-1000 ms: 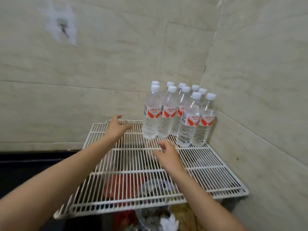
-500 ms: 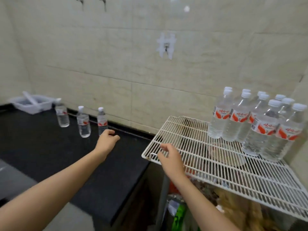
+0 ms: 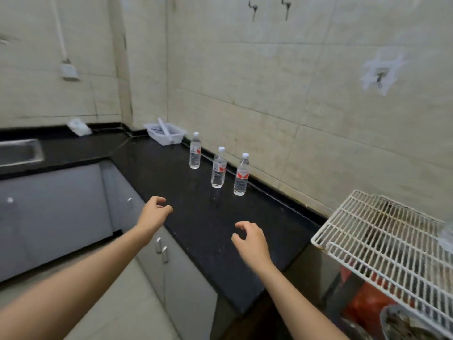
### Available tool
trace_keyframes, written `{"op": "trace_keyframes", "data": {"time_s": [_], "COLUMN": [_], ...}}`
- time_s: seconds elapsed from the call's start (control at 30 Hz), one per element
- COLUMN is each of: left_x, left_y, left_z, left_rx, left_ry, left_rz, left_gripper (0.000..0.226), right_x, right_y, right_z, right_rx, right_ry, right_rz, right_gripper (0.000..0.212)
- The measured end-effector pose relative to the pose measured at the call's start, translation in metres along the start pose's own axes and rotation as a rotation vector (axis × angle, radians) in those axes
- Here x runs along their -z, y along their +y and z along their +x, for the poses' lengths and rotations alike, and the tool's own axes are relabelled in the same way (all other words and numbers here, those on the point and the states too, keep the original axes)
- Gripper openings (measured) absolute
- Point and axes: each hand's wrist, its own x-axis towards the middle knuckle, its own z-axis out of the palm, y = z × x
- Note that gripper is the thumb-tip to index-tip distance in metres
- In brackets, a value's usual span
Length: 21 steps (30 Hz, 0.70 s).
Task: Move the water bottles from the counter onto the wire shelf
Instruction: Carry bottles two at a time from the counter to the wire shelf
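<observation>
A white slotted basket sits against the beige tiled wall, a white stick lying across it. Farther left are a crumpled white bag and a steel sink. Grey cabinet doors stand below. Two dark hooks and a white wall box hang above.

Dim flat light, blurred, warped edges

Left grip, right grip bare; forearms apparently bare throughout.
</observation>
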Motion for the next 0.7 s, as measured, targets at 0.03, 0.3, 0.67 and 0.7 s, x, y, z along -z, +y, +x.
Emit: {"op": "trace_keyframes", "data": {"time_s": [0.03,0.3,0.67,0.7], "left_x": [0.014,0.132,0.225,0.223], "left_y": [-0.006,-0.062,-0.161,-0.168], "left_z": [0.006,0.070,0.127,0.132], "left_rx": [0.005,0.052,0.192,0.210], "left_ry": [0.016,0.114,0.144,0.141], "left_rz": [-0.004,-0.047,-0.071,-0.084], "left_gripper": [0.038,0.036,0.034,0.034], "right_x": [-0.014,-0.124,-0.253,-0.259], "right_y": [-0.008,-0.086,-0.132,-0.132], "right_z": [0.004,0.040,0.072,0.076], "right_rx": [0.001,0.017,-0.103,-0.107], "right_ry": [-0.025,-0.160,-0.344,-0.361], "right_rz": [-0.001,-0.027,-0.084,-0.092], "right_gripper": [0.034,0.034,0.033,0.033]}}
